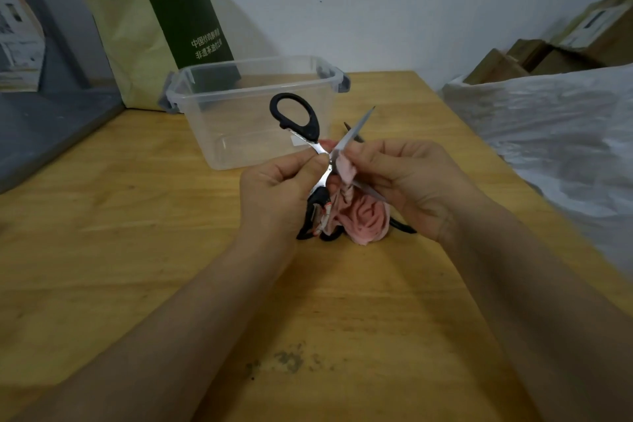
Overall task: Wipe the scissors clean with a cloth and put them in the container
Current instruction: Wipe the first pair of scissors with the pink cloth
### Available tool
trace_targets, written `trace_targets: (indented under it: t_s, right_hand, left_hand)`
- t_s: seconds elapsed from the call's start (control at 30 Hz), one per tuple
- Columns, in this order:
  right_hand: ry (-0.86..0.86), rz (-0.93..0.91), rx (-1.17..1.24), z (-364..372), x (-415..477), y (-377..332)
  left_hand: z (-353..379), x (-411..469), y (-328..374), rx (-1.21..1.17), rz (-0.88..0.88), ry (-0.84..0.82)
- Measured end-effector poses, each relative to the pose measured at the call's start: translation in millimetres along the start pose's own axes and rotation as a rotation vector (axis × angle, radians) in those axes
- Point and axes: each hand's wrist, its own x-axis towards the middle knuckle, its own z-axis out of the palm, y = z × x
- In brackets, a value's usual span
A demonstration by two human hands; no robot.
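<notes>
My left hand (281, 188) grips a pair of black-handled scissors (297, 116) near the pivot. They are spread open, one handle loop raised toward the container and one blade pointing up to the right. My right hand (407, 178) pinches a pink cloth (363, 216) against the blade near the pivot. The rest of the cloth hangs down to the wooden table (137, 233). A clear plastic container (239, 92) with grey latches stands just behind the hands, nothing visible inside. Dark parts below the cloth may belong to a second pair, partly hidden.
A yellow and dark green paper bag (154, 31) leans on the wall behind the container. A grey surface (51, 127) borders the table's left. White plastic sheeting (555, 127) and cardboard boxes (534, 58) lie to the right. A dark stain (287, 360) marks the near tabletop.
</notes>
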Motion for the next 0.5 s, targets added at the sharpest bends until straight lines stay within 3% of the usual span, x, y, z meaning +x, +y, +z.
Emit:
trace_targets:
  t_s: [0.2, 0.5]
  right_hand:
    - [0.002, 0.035, 0.037, -7.7, 1.4, -5.0]
    - [0.005, 0.025, -0.085, -7.9, -0.5, -4.6]
  left_hand:
    - [-0.2, -0.1, 3.3, -0.117, -0.060, -0.025]
    - [-0.8, -0.7, 0.0, -0.053, -0.025, -0.082]
